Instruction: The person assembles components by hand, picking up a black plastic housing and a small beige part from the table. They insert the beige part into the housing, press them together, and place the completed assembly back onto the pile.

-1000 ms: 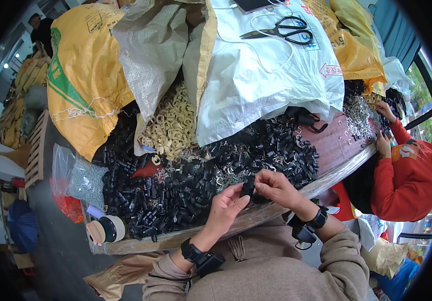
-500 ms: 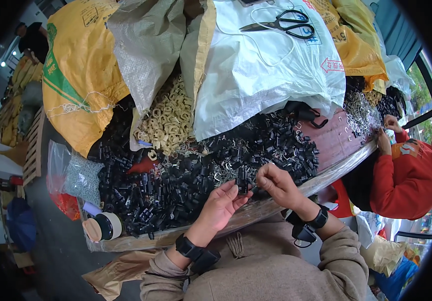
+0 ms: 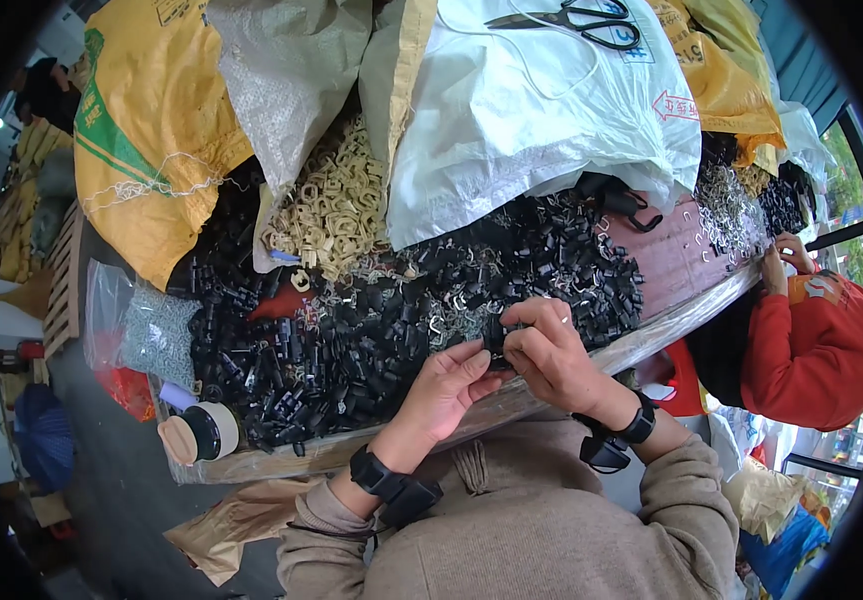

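Note:
My left hand (image 3: 448, 388) grips a small black plastic part (image 3: 494, 343) between thumb and fingers, just above the near edge of the table. From the right, my right hand (image 3: 554, 358) closes in on the same part, its thumb and fingers pinched at the part's side. Those fingers hide much of the part and whatever they may hold. Beneath and beyond both hands spreads a heap of similar black plastic parts (image 3: 336, 375). Small silver U-shaped metal clips (image 3: 441, 325) lie mixed among them.
Beige U-shaped pieces (image 3: 323, 215) spill from a grey woven sack (image 3: 291, 90). Black-handled scissors (image 3: 601, 25) lie on a white sack (image 3: 541, 150). A lidded jar (image 3: 213, 430) and a bag of screws (image 3: 159, 340) stand left. A person in red (image 3: 806, 345) works at the right.
My right hand has moved in against the black part, its fingers now covering more of it. My left hand keeps its grip. The whole view has shifted slightly.

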Available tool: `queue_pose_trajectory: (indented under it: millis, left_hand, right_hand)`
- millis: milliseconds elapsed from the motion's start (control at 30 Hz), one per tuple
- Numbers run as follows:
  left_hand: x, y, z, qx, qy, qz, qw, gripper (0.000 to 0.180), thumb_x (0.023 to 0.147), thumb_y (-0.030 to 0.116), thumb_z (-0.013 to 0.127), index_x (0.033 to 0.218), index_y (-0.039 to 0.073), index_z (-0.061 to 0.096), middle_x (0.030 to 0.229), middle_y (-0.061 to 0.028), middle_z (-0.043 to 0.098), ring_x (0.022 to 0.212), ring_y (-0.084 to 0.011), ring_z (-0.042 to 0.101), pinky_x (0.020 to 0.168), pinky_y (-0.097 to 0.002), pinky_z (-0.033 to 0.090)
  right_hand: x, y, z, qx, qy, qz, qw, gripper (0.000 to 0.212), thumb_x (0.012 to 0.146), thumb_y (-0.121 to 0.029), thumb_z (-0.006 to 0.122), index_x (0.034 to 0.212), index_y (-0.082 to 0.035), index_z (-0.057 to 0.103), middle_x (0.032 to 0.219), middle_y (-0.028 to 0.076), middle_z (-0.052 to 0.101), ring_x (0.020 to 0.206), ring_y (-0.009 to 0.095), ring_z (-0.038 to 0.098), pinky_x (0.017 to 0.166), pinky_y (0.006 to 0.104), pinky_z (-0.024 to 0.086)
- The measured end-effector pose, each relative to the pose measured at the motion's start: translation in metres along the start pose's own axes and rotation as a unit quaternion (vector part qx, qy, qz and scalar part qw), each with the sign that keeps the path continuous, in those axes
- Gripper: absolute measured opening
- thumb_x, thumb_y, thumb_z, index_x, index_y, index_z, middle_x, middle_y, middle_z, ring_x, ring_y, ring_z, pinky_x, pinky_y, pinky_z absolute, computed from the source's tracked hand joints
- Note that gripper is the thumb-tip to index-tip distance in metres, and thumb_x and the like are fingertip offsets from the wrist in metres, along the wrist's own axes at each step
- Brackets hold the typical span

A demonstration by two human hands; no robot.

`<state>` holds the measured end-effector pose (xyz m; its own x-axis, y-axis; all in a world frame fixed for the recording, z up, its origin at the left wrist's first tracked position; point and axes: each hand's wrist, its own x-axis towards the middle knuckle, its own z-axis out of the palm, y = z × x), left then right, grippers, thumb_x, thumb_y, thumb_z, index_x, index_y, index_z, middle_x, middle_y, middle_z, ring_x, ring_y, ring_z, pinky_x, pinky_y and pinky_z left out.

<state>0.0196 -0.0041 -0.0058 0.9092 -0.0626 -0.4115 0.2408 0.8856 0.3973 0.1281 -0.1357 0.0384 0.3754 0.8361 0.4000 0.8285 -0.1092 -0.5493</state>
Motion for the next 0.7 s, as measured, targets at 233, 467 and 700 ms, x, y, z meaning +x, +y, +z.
queue_pose_trajectory:
  millis: [233,467,700]
  left_hand:
    - [-0.001,0.001,0.004,0.054,0.029,0.009,0.998,0.022,0.080,0.011,0.056,0.099,0.001,0.054,0.091,-0.0070,0.058,0.081,-0.0163,0.058,0.071,-0.0245,0.048]
    - [-0.002,0.003,0.009,0.064,0.038,0.021,0.997,0.022,0.079,0.011,0.057,0.098,0.000,0.055,0.091,-0.0069,0.058,0.081,-0.0153,0.058,0.073,-0.0248,0.048]
    - [-0.003,0.002,0.010,0.079,0.061,0.031,0.995,0.024,0.079,0.012,0.057,0.098,-0.002,0.054,0.092,-0.0071,0.058,0.081,-0.0149,0.058,0.074,-0.0250,0.048]
  right_hand:
    - [-0.003,-0.005,0.003,-0.032,0.009,0.005,0.999,0.018,0.064,0.001,0.057,0.079,-0.005,0.048,0.092,0.011,0.047,0.082,0.026,0.046,0.072,0.0340,0.033]
    - [-0.003,-0.009,0.005,-0.072,0.036,0.010,0.997,0.016,0.065,-0.001,0.057,0.079,-0.005,0.049,0.088,0.009,0.048,0.079,0.025,0.047,0.069,0.0340,0.033]
    - [-0.002,-0.011,0.009,-0.097,0.044,0.019,0.994,0.016,0.062,-0.006,0.058,0.076,-0.006,0.050,0.088,0.005,0.049,0.079,0.021,0.046,0.067,0.0326,0.032]
